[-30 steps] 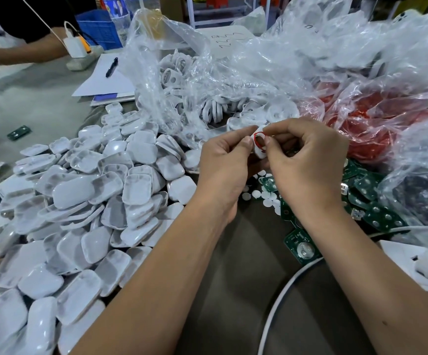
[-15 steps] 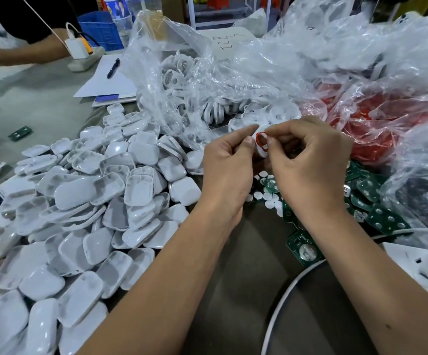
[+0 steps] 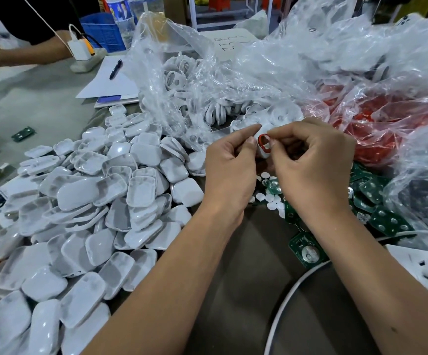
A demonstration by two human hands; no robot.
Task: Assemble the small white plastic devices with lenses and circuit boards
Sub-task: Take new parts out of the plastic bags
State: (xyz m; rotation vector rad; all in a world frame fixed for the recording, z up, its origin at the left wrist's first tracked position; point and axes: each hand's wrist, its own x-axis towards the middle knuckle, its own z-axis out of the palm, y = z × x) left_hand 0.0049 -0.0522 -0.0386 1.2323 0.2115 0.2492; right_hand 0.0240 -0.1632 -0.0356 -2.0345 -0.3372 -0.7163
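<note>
Evidently to seat the red ring [image 3: 264, 144] squarely, the left hand [image 3: 229, 172] and right hand [image 3: 312, 166] both pinch one small white housing [image 3: 263, 152] between fingertips, raised above the green circuit boards [image 3: 307, 252], right of the white shells [image 3: 84, 208].

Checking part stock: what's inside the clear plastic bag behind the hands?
The clear bag holds white plastic housings with oval openings, heaped loosely. How deep the heap runs cannot be seen: crumpled film and glare cover most of it.
</note>
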